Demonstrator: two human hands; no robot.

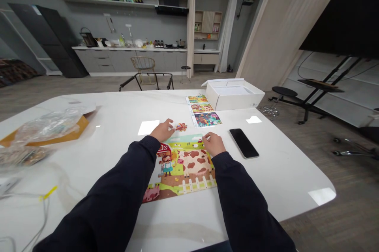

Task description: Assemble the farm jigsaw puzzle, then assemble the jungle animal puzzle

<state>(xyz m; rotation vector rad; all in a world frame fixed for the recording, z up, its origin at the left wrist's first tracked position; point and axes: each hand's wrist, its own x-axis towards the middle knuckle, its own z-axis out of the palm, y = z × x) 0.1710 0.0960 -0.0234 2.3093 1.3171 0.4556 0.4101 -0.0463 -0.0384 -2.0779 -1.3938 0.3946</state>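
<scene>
Resting on a white tabletop [266,173]: one farm-scene jigsaw puzzle [180,169] with cow and red barn, laid out near centre. Left hand [162,130], fingers together and extended, tips just beside loose puzzle pieces [180,127]; any pinch cannot be told. Right hand [213,144], fingers curled, tips on the puzzle's far edge; any pinch cannot be told. Right of puzzle: black smartphone [244,143]. Far: printed picture cards [203,111], open white box [233,95]. Far left: plastic bag [47,126].

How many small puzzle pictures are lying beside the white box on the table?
3. They run in a line to the left of the white box: a yellow scene farthest, an orange-and-green scene next, and a blue-and-red scene nearest. None looks hidden.
</scene>
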